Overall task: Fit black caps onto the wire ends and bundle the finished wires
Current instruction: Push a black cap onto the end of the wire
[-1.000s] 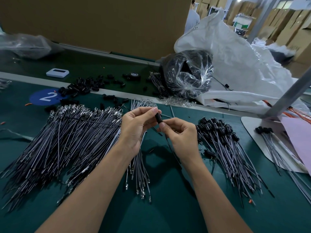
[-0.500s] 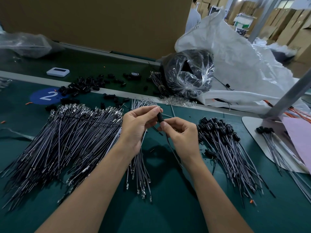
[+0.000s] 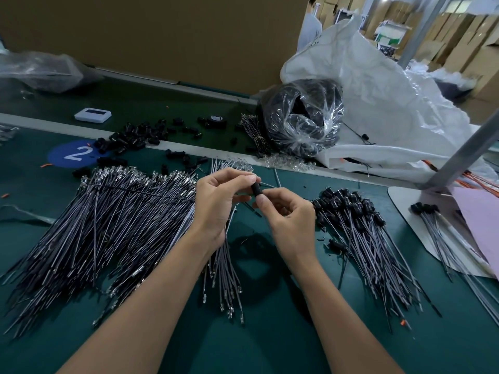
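Both hands raised — left hand (image 3: pixel 218 201), right hand (image 3: pixel 289 217) pinching black cap (image 3: pixel 255 188).

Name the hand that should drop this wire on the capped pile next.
Right. The right hand sits beside the capped pile, while the left hand is on the far side, by the uncapped wires. Both pinch the black cap.

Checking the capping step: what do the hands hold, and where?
One black cap: left hand pinches its upper end, right hand its lower end.
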A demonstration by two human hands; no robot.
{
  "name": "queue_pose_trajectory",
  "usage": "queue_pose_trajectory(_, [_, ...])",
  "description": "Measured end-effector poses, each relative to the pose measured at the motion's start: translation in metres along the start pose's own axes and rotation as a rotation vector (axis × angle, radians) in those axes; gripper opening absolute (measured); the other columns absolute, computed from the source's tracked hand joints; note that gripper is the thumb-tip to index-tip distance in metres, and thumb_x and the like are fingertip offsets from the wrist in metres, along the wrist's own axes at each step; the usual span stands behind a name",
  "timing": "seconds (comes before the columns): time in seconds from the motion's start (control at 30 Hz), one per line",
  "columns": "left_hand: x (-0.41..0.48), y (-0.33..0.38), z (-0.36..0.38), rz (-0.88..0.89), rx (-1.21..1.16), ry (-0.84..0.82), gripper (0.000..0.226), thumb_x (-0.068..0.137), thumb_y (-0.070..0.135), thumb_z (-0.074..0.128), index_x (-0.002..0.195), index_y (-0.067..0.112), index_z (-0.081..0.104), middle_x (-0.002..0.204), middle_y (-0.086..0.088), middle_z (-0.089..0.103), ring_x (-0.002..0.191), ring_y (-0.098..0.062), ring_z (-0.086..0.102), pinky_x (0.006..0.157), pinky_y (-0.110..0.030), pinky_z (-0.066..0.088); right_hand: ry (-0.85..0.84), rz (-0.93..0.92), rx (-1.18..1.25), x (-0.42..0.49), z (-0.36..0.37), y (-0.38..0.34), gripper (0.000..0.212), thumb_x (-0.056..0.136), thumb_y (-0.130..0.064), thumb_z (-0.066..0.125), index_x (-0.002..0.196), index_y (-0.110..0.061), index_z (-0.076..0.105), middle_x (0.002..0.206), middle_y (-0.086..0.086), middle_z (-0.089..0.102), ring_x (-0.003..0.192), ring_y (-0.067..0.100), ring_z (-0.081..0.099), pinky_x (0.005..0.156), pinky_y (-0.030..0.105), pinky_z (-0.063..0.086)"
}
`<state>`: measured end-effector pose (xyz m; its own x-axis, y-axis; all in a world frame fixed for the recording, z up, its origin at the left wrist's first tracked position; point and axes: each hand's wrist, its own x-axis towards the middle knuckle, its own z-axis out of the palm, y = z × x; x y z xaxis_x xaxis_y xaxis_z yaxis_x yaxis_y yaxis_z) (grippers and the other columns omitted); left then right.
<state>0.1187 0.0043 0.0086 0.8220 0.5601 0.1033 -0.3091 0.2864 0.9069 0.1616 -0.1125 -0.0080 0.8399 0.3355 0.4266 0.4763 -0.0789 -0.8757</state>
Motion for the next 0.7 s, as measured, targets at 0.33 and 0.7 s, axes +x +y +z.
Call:
queue_pose_trajectory(0.33, [0.002, -0.001, -0.004, 0.04, -0.05, -0.02, 0.01, 0.085, 0.001, 0.066, 0.082, 0.009, 0.072, 0.086, -0.007, 0.075, 0.085, -0.018, 0.065, 0.078, -0.03, 0.051, -0.076, 0.055, 0.037, 0.004, -0.002, 0.002, 0.01, 0.09, -0.009, 0.068, 0.085, -0.014, 0.075, 0.072, 0.001, 0.075, 0.069, 0.013, 0.072, 0.07, 0.026, 0.057])
queue_pose_trajectory(0.7, [-0.001, -0.01, 0.003, 0.015, 0.006, -0.173, 0.029, 0.065, 0.011, 0.078, 0.093, 0.009, 0.076, 0.093, -0.012, 0.076, 0.088, -0.02, 0.073, 0.08, -0.026, 0.057, 0.03, 0.0, 0.016, 0.006, -0.005, 0.005, 0.01, 0.091, -0.003, 0.065, 0.084, -0.006, 0.072, 0.07, 0.0, 0.072, 0.065, 0.006, 0.068, 0.065, 0.019, 0.053])
